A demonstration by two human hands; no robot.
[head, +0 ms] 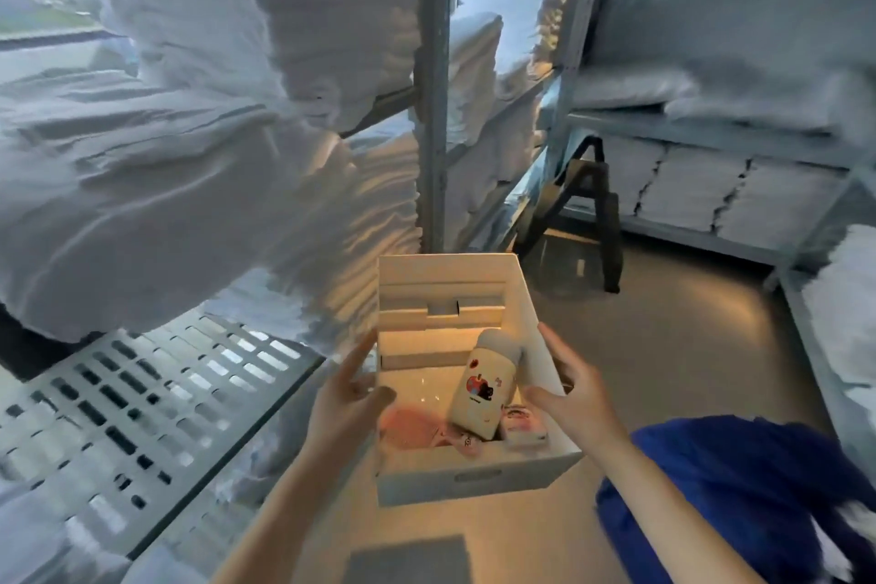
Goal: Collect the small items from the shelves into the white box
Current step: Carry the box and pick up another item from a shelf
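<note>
The white box is open at the top and sits low in front of me, above the floor. My left hand grips its left wall, thumb inside the rim. My right hand grips its right wall the same way. Inside lies a cream bottle with cartoon stickers, tilted with its cap toward the far right corner. A pink comb-like item lies at the near left of the bottom. A small pink and white case lies at the near right.
Grey metal shelves with stacked white linen stand on the left and at the back right. A slotted shelf board juts out at lower left. A dark stepladder stands behind the box. Blue cloth lies at lower right.
</note>
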